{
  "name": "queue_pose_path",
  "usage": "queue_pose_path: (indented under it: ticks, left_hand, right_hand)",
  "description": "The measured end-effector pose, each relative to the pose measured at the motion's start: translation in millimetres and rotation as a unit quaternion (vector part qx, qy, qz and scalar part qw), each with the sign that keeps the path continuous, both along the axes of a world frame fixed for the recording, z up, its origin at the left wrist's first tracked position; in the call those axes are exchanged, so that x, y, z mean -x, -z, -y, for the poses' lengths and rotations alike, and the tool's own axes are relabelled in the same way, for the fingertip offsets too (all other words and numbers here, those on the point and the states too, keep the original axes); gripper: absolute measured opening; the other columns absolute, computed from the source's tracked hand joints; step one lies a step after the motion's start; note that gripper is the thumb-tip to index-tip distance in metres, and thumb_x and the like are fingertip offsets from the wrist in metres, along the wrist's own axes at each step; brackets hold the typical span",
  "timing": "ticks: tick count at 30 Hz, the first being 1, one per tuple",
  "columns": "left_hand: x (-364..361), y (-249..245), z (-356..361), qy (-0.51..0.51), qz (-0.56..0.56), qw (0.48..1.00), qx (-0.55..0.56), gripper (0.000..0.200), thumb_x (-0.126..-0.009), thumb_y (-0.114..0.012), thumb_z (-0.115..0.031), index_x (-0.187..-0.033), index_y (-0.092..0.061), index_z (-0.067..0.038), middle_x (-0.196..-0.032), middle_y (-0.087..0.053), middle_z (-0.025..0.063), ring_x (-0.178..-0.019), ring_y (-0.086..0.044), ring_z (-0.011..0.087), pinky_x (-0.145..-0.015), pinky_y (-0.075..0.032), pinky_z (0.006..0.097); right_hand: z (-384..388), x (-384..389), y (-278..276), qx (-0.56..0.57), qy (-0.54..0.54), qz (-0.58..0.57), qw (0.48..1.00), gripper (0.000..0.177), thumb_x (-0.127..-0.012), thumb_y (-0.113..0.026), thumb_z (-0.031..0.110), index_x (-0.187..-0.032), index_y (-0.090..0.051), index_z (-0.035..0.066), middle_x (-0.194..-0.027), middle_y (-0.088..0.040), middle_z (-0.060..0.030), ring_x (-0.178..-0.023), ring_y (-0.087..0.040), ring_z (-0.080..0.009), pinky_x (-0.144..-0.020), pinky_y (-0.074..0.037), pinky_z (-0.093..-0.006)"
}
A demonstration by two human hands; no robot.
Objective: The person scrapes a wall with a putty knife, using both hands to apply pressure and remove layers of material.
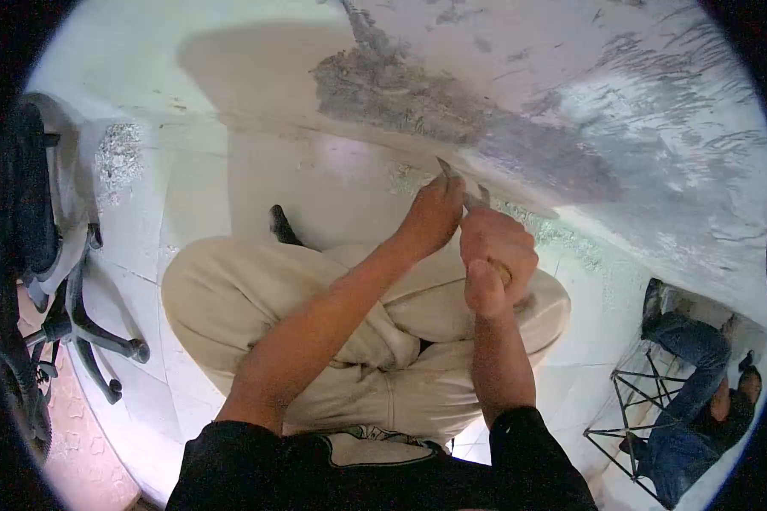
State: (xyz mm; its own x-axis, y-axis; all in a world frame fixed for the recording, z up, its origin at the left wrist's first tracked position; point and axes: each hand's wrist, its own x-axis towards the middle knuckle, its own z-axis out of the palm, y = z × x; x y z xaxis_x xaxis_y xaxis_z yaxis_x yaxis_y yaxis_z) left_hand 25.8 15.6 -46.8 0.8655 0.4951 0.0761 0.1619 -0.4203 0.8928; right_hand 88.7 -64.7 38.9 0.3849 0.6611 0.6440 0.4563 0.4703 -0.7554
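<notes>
Close to the foot of a wall point(520, 140) with grey, scraped patches, my two hands are side by side. My left hand point(435, 213) is closed round a pale metal blade point(445, 168), whose pointed tip sticks out above the fingers. Just right of it, my right hand point(496, 255) is closed in a fist; a small brownish end of something shows between its fingers. More metal shows between the two hands, and whether it is one tool or two I cannot tell. Both hands are above my crossed legs.
A black office chair point(77, 315) stands at the left. White flakes point(119, 162) lie on the tiled floor point(196, 196) near it, and more debris point(562, 238) lines the wall's base. At the lower right, another person in jeans point(686, 426) sits beside a black metal frame point(626, 426).
</notes>
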Motion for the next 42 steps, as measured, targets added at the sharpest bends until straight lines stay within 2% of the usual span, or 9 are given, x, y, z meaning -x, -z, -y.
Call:
queue_pose_path:
  ticks: [13, 15, 16, 18, 21, 24, 30, 33, 42]
  left_hand:
    - [8.7, -32.5, 16.2, -0.009, 0.076, 0.996, 0.045, 0.024, -0.088, -0.048, -0.012, -0.112, -0.048, -0.006, -0.110, -0.052, 0.0183, -0.105, -0.049, 0.0363, -0.093, -0.038, 0.0417]
    - [0.4, 0.4, 5.8, -0.012, 0.021, 0.906, 0.424, 0.025, -0.087, -0.050, -0.011, -0.111, -0.048, -0.006, -0.109, -0.052, 0.0186, -0.104, -0.049, 0.0364, -0.093, -0.039, 0.0414]
    - [2.4, 4.9, 11.3, -0.010, 0.021, 0.907, 0.421, 0.025, -0.087, -0.050, -0.011, -0.111, -0.048, -0.006, -0.109, -0.052, 0.0186, -0.104, -0.049, 0.0364, -0.093, -0.039, 0.0414]
    - [5.8, 8.9, 21.3, -0.026, 0.064, 0.998, -0.011, 0.022, -0.090, -0.049, -0.017, -0.107, -0.049, -0.003, -0.106, -0.053, 0.0178, -0.103, -0.051, 0.0332, -0.092, -0.038, 0.0406]
    - [5.0, -36.9, 12.7, -0.009, 0.037, 0.951, 0.307, 0.024, -0.091, -0.048, -0.019, -0.106, -0.049, -0.001, -0.105, -0.054, 0.0178, -0.101, -0.051, 0.0318, -0.092, -0.038, 0.0397]
    - [-3.0, -46.1, 9.6, -0.043, 0.001, 0.913, 0.405, 0.025, -0.093, -0.047, -0.022, -0.106, -0.049, -0.001, -0.104, -0.054, 0.0173, -0.100, -0.051, 0.0316, -0.091, -0.038, 0.0394]
    - [4.8, -20.6, 9.0, 0.027, 0.025, 0.997, 0.062, 0.025, -0.095, -0.043, -0.024, -0.103, -0.049, -0.001, -0.101, -0.054, 0.0162, -0.096, -0.051, 0.0293, -0.087, -0.039, 0.0383]
    - [-2.1, -25.5, 10.8, 0.022, -0.009, 0.980, 0.196, 0.018, -0.093, -0.044, -0.016, -0.105, -0.049, -0.003, -0.100, -0.054, 0.0178, -0.094, -0.051, 0.0313, -0.085, -0.040, 0.0393]
    - [4.1, -34.1, 13.8, 0.009, 0.049, 0.998, 0.045, 0.018, -0.088, -0.046, -0.011, -0.104, -0.049, -0.003, -0.101, -0.054, 0.0206, -0.097, -0.051, 0.0359, -0.087, -0.040, 0.0404]
  right_hand:
    - [0.7, 0.4, -11.3, -0.021, -0.021, 0.007, 1.000, 0.042, -0.079, -0.055, 0.026, -0.049, -0.042, 0.000, -0.048, -0.042, -0.0060, -0.042, -0.041, -0.0207, -0.044, -0.032, -0.0324]
    - [-1.8, -1.5, 5.2, -0.017, -0.015, 0.002, 1.000, 0.042, -0.079, -0.055, 0.026, -0.049, -0.041, 0.000, -0.047, -0.042, -0.0053, -0.041, -0.041, -0.0202, -0.043, -0.032, -0.0323]
    - [-1.3, -0.5, 11.9, -0.002, -0.002, 0.023, 1.000, 0.042, -0.079, -0.055, 0.025, -0.049, -0.041, 0.001, -0.046, -0.040, -0.0048, -0.039, -0.039, -0.0200, -0.042, -0.032, -0.0322]
    - [-3.9, -0.8, 5.9, 0.006, 0.011, 0.049, 0.999, 0.041, -0.078, -0.056, 0.025, -0.048, -0.041, 0.001, -0.045, -0.039, -0.0043, -0.037, -0.038, -0.0198, -0.042, -0.032, -0.0322]
    - [0.1, 1.2, -14.9, -0.047, -0.014, 0.008, 0.999, 0.038, -0.074, -0.056, 0.023, -0.046, -0.040, 0.002, -0.043, -0.038, -0.0055, -0.036, -0.037, -0.0197, -0.040, -0.032, -0.0318]
    - [2.9, -2.4, -13.7, -0.047, -0.010, 0.022, 0.999, 0.036, -0.073, -0.054, 0.022, -0.046, -0.041, 0.001, -0.043, -0.038, -0.0055, -0.035, -0.037, -0.0191, -0.039, -0.032, -0.0312]
    - [2.0, -2.9, -13.9, -0.042, -0.038, 0.019, 0.998, 0.038, -0.076, -0.052, 0.023, -0.046, -0.042, 0.001, -0.042, -0.038, -0.0052, -0.036, -0.038, -0.0197, -0.040, -0.032, -0.0318]
    - [3.9, -3.4, -11.4, -0.053, -0.037, 0.007, 0.998, 0.040, -0.077, -0.053, 0.025, -0.046, -0.042, 0.002, -0.043, -0.037, -0.0051, -0.036, -0.037, -0.0199, -0.040, -0.032, -0.0319]
    - [7.2, 2.0, -15.0, -0.042, -0.023, -0.016, 0.999, 0.043, -0.079, -0.054, 0.028, -0.048, -0.041, 0.001, -0.044, -0.038, -0.0055, -0.037, -0.037, -0.0207, -0.041, -0.032, -0.0326]
